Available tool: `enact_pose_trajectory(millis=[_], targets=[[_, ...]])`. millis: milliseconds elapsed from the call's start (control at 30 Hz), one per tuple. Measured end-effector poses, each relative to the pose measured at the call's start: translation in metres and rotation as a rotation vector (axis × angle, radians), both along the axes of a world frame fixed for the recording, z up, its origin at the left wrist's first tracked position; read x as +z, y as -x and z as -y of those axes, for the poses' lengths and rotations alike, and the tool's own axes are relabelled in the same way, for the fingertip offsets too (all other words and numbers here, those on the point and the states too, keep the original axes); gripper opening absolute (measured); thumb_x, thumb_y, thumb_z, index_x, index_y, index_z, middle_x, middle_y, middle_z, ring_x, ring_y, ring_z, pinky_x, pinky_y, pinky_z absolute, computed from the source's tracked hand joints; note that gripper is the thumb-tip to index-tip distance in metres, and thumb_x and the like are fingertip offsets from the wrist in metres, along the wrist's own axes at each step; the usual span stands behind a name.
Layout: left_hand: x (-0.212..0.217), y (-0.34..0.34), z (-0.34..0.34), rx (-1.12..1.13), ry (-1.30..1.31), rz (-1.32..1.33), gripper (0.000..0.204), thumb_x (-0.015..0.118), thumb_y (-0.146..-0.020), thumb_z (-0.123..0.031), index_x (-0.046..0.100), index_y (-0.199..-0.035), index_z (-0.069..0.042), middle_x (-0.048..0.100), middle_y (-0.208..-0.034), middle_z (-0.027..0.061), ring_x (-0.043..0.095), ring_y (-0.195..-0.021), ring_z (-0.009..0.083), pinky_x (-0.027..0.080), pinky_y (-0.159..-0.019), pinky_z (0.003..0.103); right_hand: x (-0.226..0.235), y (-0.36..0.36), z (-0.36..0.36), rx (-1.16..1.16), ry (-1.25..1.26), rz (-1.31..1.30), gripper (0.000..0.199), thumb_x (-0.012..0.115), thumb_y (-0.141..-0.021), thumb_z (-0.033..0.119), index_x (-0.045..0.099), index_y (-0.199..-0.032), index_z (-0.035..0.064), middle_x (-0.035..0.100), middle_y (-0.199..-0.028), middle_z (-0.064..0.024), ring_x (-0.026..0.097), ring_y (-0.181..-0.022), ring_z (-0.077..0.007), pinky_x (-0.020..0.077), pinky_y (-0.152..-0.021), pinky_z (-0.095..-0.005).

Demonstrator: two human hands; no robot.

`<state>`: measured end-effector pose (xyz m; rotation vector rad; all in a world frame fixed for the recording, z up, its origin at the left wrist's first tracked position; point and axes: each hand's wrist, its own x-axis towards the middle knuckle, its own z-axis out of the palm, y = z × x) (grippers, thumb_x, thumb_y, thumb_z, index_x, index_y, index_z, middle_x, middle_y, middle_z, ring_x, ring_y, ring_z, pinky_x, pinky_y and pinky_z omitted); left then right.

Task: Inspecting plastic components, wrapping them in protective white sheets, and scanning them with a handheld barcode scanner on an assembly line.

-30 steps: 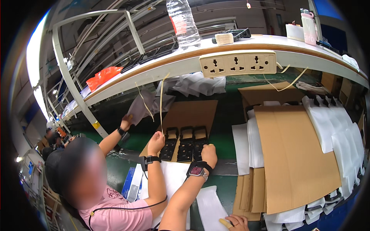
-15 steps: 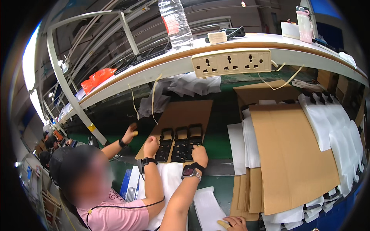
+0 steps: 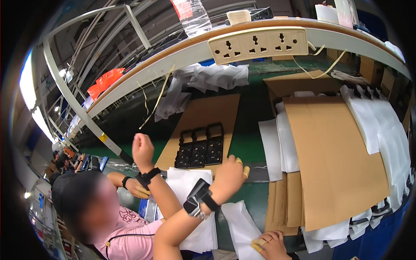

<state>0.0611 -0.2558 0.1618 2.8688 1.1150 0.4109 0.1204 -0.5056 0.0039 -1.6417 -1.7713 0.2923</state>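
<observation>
My left hand (image 3: pixel 229 178), with a watch and a black strap at the wrist, hangs right of three black plastic frames (image 3: pixel 199 149). Its fingers are bent but apart, with yellow finger covers on two, and nothing shows in them. The frames lie side by side on a brown cardboard sheet (image 3: pixel 216 108). At the lower right, my right hand (image 3: pixel 272 246) has its covered fingers closed at the edge of a white foam sleeve (image 3: pixel 237 221); the fingertips are partly hidden. A co-worker's raised hand (image 3: pixel 143 151) is close to the frames' left side.
A co-worker in a pink shirt (image 3: pixel 134 238) leans in at left. White sleeves (image 3: pixel 190 175) lie between us. At right stands a stack of cardboard (image 3: pixel 338 164) and white-wrapped parts (image 3: pixel 394 160). A shelf with a power strip (image 3: pixel 258 45) crosses above, wires dangling.
My left hand has left the black frames and moved right. The frames now sit closer together. One co-worker's hand has lifted and the other drawn back. The view has tilted down.
</observation>
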Motion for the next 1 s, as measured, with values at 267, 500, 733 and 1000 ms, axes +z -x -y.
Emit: enact_pose_trajectory(millis=[267,500,733,1000], targets=[[0.013,0.027,0.058,0.062,0.196,0.009,0.018,0.051,-0.079,-0.011,0.052,-0.076,0.006,0.056,-0.084,0.0227,0.058,-0.074,0.0372,0.049,-0.062,0.043,0.025,0.002,0.005,-0.289,-0.010,-0.618,0.016,0.062,-0.081,0.013,0.055,-0.089,0.0020,0.059,-0.079,-0.0115,0.055,-0.079,-0.0308,0.0443,-0.071,-0.0368],[-0.007,0.023,0.101,-0.331,0.182,-0.160,0.015,0.058,-0.071,-0.012,0.055,-0.070,0.002,0.057,-0.092,0.0205,0.054,-0.094,0.0341,0.044,-0.077,0.040,0.021,0.001,0.007,-0.313,0.036,-0.569,0.018,0.058,-0.084,0.014,0.050,-0.091,0.0002,0.059,-0.079,-0.0148,0.052,-0.076,-0.0357,0.0414,-0.070,-0.0407],[-0.044,0.028,0.115,-0.613,-0.274,-0.306,0.014,0.056,-0.065,-0.008,0.062,-0.075,0.000,0.050,-0.107,0.0188,0.045,-0.106,0.0276,0.036,-0.087,0.031,0.019,0.000,0.005,-0.249,0.040,-0.461,0.015,0.056,-0.083,0.012,0.051,-0.092,0.0012,0.058,-0.081,-0.0168,0.052,-0.082,-0.0371,0.0407,-0.074,-0.0421],[-0.036,0.033,0.093,-0.227,-0.465,-0.684,0.015,0.057,-0.067,-0.010,0.064,-0.078,-0.002,0.052,-0.083,0.0128,0.046,-0.091,0.0259,0.035,-0.083,0.035,0.021,0.000,0.003,-0.238,0.053,-0.404,0.017,0.056,-0.083,0.011,0.050,-0.094,0.0002,0.058,-0.085,-0.0176,0.051,-0.085,-0.0372,0.0392,-0.077,-0.0425]])
